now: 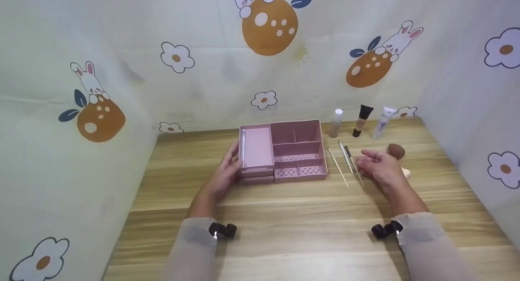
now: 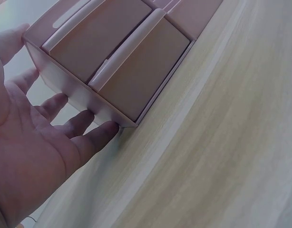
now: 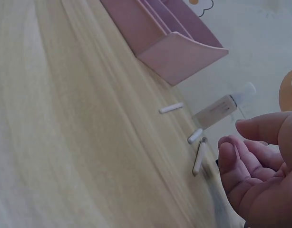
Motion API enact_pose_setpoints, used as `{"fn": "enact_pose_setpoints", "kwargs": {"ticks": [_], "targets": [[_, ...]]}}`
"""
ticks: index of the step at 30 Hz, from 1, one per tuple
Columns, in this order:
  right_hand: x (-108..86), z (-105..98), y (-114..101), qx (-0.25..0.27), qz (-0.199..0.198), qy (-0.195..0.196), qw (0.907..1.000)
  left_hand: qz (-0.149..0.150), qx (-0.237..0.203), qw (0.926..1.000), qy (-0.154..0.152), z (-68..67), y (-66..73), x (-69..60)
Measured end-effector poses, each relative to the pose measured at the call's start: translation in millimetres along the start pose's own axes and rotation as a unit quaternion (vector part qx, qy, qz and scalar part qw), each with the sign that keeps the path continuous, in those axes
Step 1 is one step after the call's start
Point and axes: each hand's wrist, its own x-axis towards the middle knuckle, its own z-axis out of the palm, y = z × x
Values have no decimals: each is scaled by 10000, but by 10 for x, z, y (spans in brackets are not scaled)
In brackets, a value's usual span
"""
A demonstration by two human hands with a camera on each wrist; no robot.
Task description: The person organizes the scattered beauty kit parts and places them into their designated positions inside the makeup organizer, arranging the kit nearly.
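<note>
A pink desk organizer (image 1: 257, 147) with divided compartments stands on the table, two small drawers (image 2: 141, 61) at its front left. Against its left side wall rest the outstretched fingertips of my left hand (image 1: 222, 178). My right hand (image 1: 382, 168) hovers right of three slim makeup brushes, its fingers loosely bent and nothing seen between them. One pale brush (image 1: 338, 167) lies nearest the organizer; a white-blue one (image 1: 345, 156) and a dark-tipped one (image 1: 356, 169) lie closer to the hand. Beyond that hand sits a brown makeup sponge (image 1: 396, 151). A whitish piece (image 1: 406, 173) is partly hidden behind the wrist.
At the back right stand a clear bottle with a white cap (image 1: 336, 123), a black-ended tube (image 1: 362, 120) and a white tube (image 1: 384, 122). A patterned cloth (image 1: 219, 82) hangs behind the wood-grain table (image 1: 296, 232) and along both sides.
</note>
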Motion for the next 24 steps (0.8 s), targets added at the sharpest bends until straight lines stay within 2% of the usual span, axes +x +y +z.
{"fn": "enact_pose_setpoints", "kwargs": {"ticks": [8,14,20,24], "targets": [[58,1,110,-743,-308,-85,9967,-79,-5,10000,-38,-3,13,-13],[36,2,104,-1217,-336,-10,9920,-154,-1,9999,-6,5,26,-18],[29,25,98,-1945,-356,85,9802,-217,-116,9997,18,10,31,-22],[20,46,90,-2309,-401,121,9721,-266,-42,9996,62,9,33,-33]]}}
